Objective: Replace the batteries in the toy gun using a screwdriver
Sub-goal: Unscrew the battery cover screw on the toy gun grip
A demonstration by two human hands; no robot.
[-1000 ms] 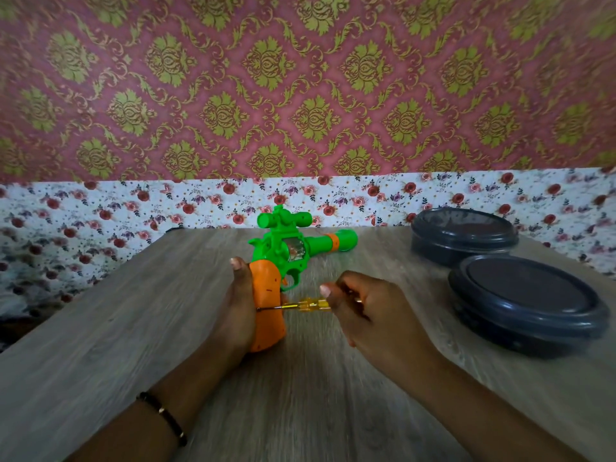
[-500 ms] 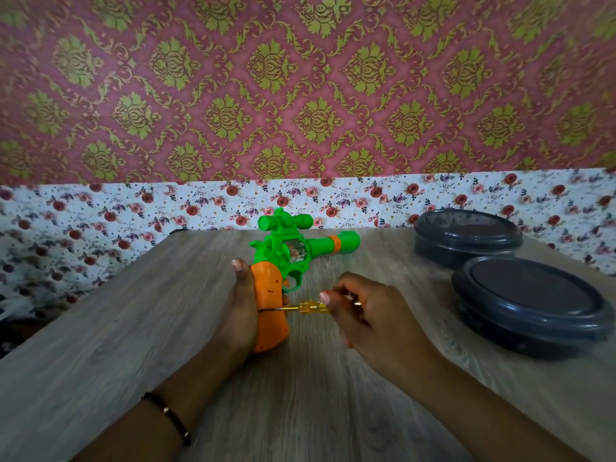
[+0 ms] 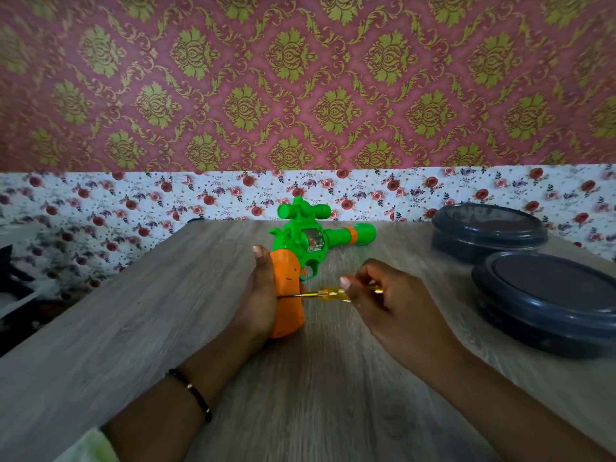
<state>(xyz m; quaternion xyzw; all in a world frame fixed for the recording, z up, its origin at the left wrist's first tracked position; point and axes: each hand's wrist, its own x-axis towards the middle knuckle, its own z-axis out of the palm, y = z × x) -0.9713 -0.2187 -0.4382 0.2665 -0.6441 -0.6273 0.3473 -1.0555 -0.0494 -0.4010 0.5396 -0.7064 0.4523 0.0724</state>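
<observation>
Head view. Toy gun (image 3: 300, 251): upright on the table (image 3: 166, 311), orange grip clasped in my left hand (image 3: 258, 295), barrel pointing away to the right. Screwdriver (image 3: 328, 293): pinched in my right hand (image 3: 383, 301), tip against the grip, between both hands.

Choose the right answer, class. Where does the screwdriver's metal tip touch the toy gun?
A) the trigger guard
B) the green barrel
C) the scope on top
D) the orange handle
D: the right hand holds the screwdriver sideways, its tip against the orange handle of the toy gun, which the left hand steadies.
</observation>
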